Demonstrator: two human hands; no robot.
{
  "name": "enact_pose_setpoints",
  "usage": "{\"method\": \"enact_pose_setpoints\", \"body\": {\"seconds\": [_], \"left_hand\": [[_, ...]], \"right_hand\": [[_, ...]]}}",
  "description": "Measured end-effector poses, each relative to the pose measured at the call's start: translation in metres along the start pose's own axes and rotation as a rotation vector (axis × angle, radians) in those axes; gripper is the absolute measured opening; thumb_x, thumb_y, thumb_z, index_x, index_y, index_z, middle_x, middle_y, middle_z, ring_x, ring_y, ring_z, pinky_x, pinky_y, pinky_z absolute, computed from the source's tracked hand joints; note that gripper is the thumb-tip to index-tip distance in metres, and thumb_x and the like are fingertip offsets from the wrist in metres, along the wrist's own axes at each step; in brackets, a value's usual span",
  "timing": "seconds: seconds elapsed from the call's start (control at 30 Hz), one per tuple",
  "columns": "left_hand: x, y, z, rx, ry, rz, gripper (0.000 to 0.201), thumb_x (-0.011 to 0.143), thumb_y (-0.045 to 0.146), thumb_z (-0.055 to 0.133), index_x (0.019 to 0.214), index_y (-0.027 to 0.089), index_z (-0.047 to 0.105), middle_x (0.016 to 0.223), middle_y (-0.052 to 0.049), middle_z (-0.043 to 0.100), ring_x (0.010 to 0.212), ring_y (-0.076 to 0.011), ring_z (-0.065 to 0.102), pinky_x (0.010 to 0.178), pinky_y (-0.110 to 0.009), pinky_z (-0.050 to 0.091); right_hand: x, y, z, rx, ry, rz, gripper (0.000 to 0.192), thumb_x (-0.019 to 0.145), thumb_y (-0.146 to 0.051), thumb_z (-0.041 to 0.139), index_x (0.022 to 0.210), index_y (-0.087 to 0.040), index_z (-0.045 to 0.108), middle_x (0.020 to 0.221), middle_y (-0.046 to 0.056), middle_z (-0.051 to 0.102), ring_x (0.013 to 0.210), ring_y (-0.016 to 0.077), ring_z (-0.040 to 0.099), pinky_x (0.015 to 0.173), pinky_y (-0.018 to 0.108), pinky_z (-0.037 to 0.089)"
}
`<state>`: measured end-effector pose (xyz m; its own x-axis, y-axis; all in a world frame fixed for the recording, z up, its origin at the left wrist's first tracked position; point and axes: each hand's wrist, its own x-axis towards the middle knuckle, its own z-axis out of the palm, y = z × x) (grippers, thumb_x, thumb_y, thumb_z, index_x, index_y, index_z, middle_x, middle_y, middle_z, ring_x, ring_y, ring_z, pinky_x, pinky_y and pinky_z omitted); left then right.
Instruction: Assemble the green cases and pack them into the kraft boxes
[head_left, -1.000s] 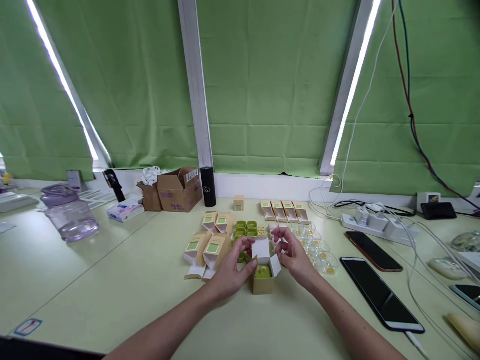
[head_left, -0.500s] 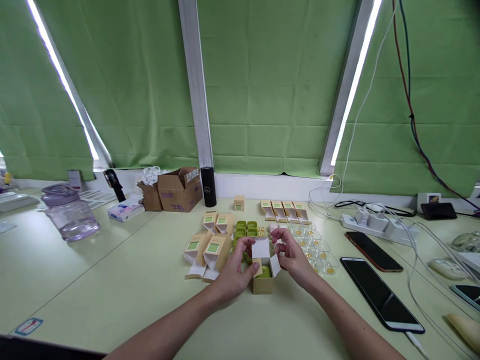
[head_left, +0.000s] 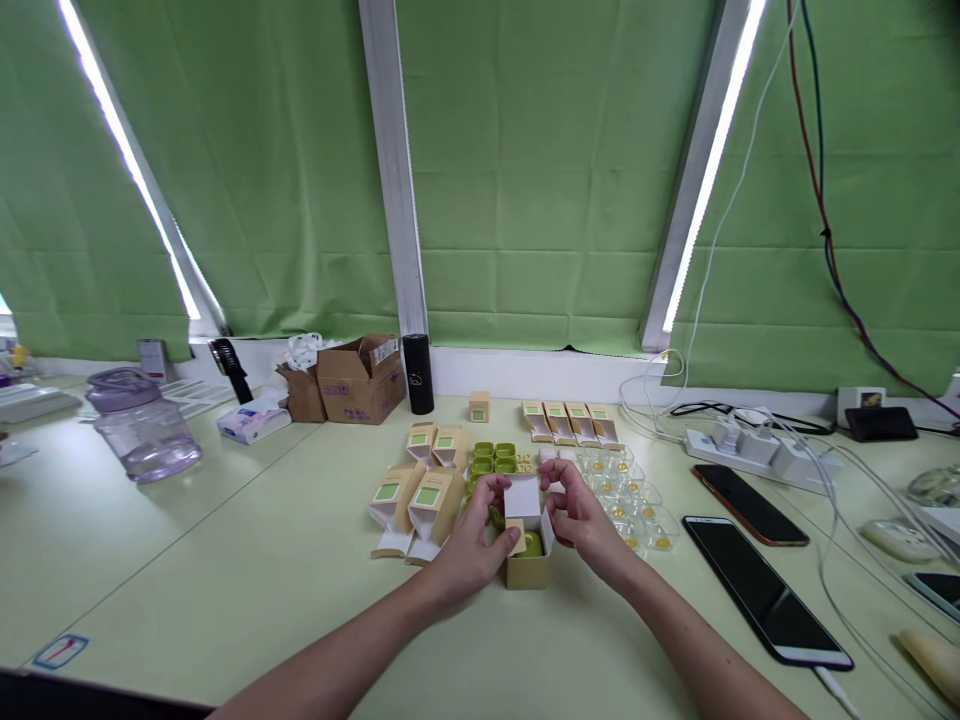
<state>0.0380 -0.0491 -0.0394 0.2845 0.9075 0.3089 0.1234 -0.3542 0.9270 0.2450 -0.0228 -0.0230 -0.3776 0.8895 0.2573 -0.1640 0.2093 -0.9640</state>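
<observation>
- Holding a small tan carton (head_left: 527,568) upright on the pale green table (head_left: 225,560), I keep my left hand (head_left: 471,540) and my right hand (head_left: 581,520) on either side of its open top so it cannot tip while I work the flaps.
- My left hand curls around the carton's left side, the thumb pressing a small side flap inward over the green insert (head_left: 531,545) that sits inside; the grip is a loose pinch on the carton, not a fist.
- My right hand pinches the right edge near the white lid flap (head_left: 523,497), which stands up at the back, its fingers bent and close together.
- The carton stands near the table's middle, directly in front of me, with the stock arranged around it within easy reach.
- Flat tan cartons with green labels (head_left: 416,495) lie just to the left, their open ends towards me, as I judge, for quick picking.
- More green inserts (head_left: 493,456) sit just behind my hands, and clear plastic cups with yellow centres (head_left: 630,490) are lined up to the right.
- A row of four tan cartons (head_left: 570,420) lies further back, apart from the working spot.
- Two phones (head_left: 765,585) and a white power strip (head_left: 757,448) lie well off to the right, clear of my arms.
- A brown shipping box (head_left: 360,378) and a clear jug (head_left: 142,430) stand far left.
</observation>
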Motion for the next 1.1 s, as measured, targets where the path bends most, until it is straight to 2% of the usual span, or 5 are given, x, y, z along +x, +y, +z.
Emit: {"method": "enact_pose_setpoints", "body": {"seconds": [0.37, 0.5, 0.83, 1.0, 1.1], "left_hand": [[0.0000, 0.0025, -0.0001, -0.004, 0.003, -0.012, 0.050, 0.095, 0.030, 0.069, 0.136, 0.026, 0.042, 0.147, -0.015, 0.051, 0.139, -0.0303, 0.050, 0.120, -0.048, 0.038], [-0.0006, 0.0043, 0.0005, -0.021, 0.005, -0.015, 0.049, 0.093, 0.030, 0.070, 0.135, 0.026, 0.044, 0.144, -0.013, 0.053, 0.137, -0.0303, 0.052, 0.116, -0.046, 0.042], [-0.0009, 0.0075, 0.0002, -0.010, 0.003, -0.009, 0.051, 0.093, 0.031, 0.070, 0.136, 0.025, 0.043, 0.146, -0.015, 0.052, 0.138, -0.0318, 0.051, 0.117, -0.048, 0.042], [-0.0011, 0.0058, 0.0007, -0.007, 0.006, -0.008, 0.051, 0.094, 0.030, 0.069, 0.136, 0.026, 0.041, 0.146, -0.014, 0.051, 0.138, -0.0302, 0.050, 0.118, -0.047, 0.039], [-0.0014, 0.0062, 0.0014, 0.005, 0.016, -0.008, 0.052, 0.093, 0.029, 0.068, 0.135, 0.027, 0.038, 0.141, -0.013, 0.054, 0.132, -0.0292, 0.053, 0.115, -0.047, 0.042]], "right_hand": [[-0.0010, 0.0088, 0.0023, -0.096, -0.008, -0.008, 0.057, 0.077, -0.019, 0.063, 0.127, -0.032, 0.040, 0.115, 0.000, 0.045, 0.071, 0.0099, 0.051, 0.055, 0.022, 0.037], [-0.0012, 0.0097, 0.0030, -0.115, 0.001, -0.003, 0.059, 0.078, -0.019, 0.065, 0.129, -0.032, 0.038, 0.116, 0.001, 0.045, 0.071, 0.0104, 0.051, 0.056, 0.023, 0.040], [-0.0041, 0.0066, 0.0070, -0.134, 0.001, 0.026, 0.064, 0.080, -0.020, 0.065, 0.133, -0.034, 0.033, 0.118, 0.002, 0.044, 0.074, 0.0110, 0.052, 0.054, 0.021, 0.039], [-0.0046, 0.0062, 0.0079, -0.178, 0.011, 0.016, 0.063, 0.080, -0.020, 0.066, 0.133, -0.034, 0.034, 0.117, 0.002, 0.045, 0.076, 0.0124, 0.053, 0.058, 0.023, 0.042], [-0.0046, 0.0060, 0.0083, -0.208, 0.015, 0.005, 0.063, 0.080, -0.020, 0.065, 0.133, -0.033, 0.034, 0.116, 0.002, 0.047, 0.076, 0.0127, 0.054, 0.062, 0.026, 0.044]]}}
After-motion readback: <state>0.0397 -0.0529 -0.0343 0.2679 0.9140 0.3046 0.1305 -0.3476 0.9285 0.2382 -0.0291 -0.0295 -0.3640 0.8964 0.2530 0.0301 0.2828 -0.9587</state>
